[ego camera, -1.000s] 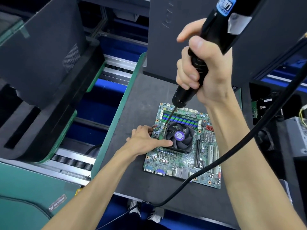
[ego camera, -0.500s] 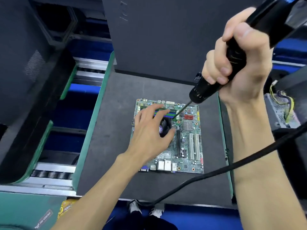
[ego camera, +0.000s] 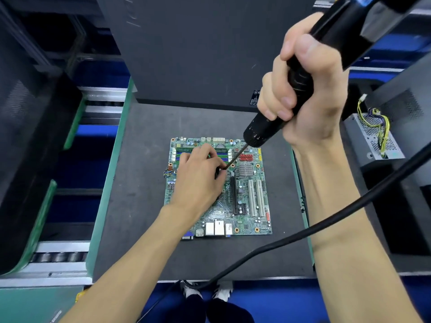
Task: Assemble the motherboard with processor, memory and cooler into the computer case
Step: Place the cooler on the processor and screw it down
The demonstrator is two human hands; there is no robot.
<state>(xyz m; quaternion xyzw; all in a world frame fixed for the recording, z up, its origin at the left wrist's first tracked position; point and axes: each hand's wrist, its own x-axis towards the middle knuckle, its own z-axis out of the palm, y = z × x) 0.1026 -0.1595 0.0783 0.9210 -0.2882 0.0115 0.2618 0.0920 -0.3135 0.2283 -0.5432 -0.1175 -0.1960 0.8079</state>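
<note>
On one motherboard (ego camera: 247,201) — two hands (ego camera: 198,180), one screwdriver (ego camera: 300,82).

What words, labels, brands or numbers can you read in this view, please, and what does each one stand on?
No text here can be read for certain.
Raised lettering on the computer case: seen edge-on, illegible.
White-print label low on the case: too small.
Print on the motherboard: too small.
Blue label on the electric screwdriver, held by the right hand: cut off, blurred.
Sticker on the green tray: cut off.
</note>
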